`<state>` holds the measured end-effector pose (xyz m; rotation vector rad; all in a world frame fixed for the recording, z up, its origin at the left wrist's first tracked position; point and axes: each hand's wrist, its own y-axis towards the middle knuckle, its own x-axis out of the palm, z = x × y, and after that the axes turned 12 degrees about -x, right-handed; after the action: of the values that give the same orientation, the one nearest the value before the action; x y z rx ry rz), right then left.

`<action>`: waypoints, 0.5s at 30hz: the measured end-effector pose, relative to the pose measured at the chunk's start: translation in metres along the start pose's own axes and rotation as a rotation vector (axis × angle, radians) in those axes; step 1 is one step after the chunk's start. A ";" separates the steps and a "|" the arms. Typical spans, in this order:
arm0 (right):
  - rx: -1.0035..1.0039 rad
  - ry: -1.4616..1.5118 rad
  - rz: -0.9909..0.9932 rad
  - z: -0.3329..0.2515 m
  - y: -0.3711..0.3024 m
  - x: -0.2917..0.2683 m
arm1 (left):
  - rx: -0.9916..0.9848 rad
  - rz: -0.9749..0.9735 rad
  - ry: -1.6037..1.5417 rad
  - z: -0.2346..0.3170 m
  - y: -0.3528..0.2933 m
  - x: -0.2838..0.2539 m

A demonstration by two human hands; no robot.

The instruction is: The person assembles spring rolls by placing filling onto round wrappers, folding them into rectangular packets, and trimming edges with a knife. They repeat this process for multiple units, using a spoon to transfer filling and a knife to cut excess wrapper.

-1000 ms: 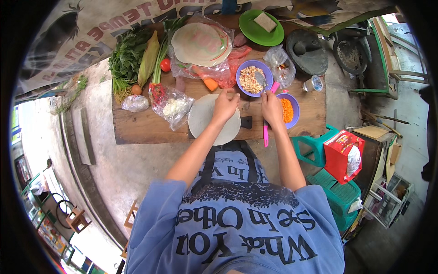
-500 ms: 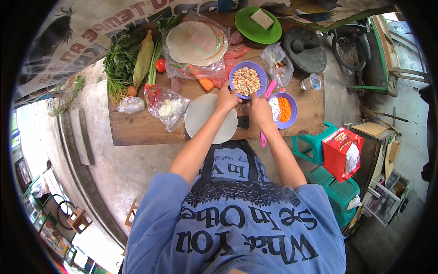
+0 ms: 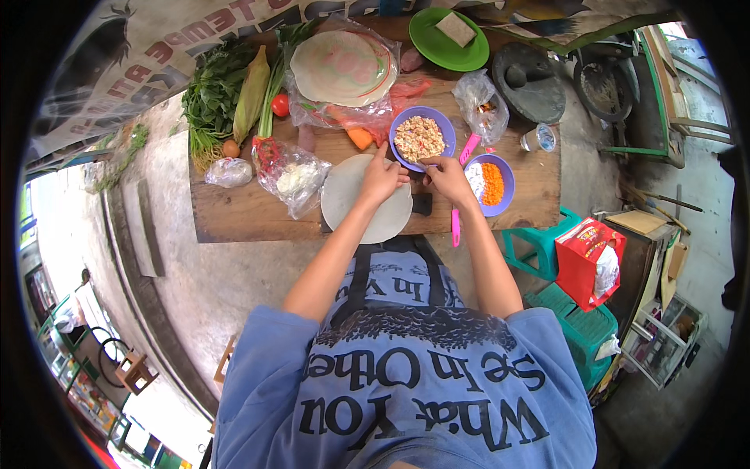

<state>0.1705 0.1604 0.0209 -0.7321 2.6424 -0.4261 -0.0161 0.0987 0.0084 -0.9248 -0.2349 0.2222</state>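
A purple bowl (image 3: 446, 123) of crumbly, pale brown filling sits on the wooden table in front of me. My left hand (image 3: 383, 180) is by its near left side, index finger stretched toward the rim and thumb apart. At the near right rim, the fingers of my right hand (image 3: 448, 178) are bent over the bowl's edge. Below my left hand lies a pale round wrapper sheet (image 3: 355, 191), partly covered by my wrist, on a dark board (image 3: 423, 205). Right of my right hand stands a second purple bowl (image 3: 509, 195) with orange bits (image 3: 492, 184) and white pieces.
Pink-handled utensils (image 3: 456, 227) lie beside the second bowl. Leafy greens (image 3: 215, 94), corn (image 3: 250, 94), a tomato (image 3: 280, 105) and bagged wrappers (image 3: 344, 69) fill the left and back. A green plate (image 3: 426, 39), stone mortar (image 3: 527, 90) and plastic cup (image 3: 538, 138) stand at the right.
The filled bowl has shifted slightly nearer and to the left. My left hand's fingers have loosened from its rim; the right fingers have come over the near edge.
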 end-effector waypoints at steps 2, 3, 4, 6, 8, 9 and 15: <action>-0.016 -0.024 -0.004 0.002 -0.005 -0.005 | 0.094 0.083 0.144 -0.009 -0.017 -0.023; -0.026 -0.018 -0.006 0.003 -0.006 -0.008 | 0.143 0.120 0.208 -0.015 -0.026 -0.037; -0.008 -0.043 -0.024 0.003 -0.007 -0.012 | 0.215 0.227 0.327 -0.023 -0.038 -0.052; 0.002 -0.046 -0.021 0.005 -0.009 -0.016 | 0.379 0.453 0.493 -0.041 -0.063 -0.077; 0.015 -0.045 -0.024 0.008 -0.012 -0.021 | 0.427 0.596 0.551 -0.058 -0.087 -0.089; 0.021 -0.030 -0.024 0.009 -0.013 -0.022 | 0.387 0.619 0.563 -0.065 -0.100 -0.093; 0.075 0.070 -0.021 -0.001 -0.019 -0.028 | 0.639 0.274 1.060 -0.081 -0.146 -0.109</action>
<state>0.2002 0.1604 0.0366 -0.7341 2.6696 -0.5639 -0.0838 -0.0788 0.0679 -0.3366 0.9046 0.0266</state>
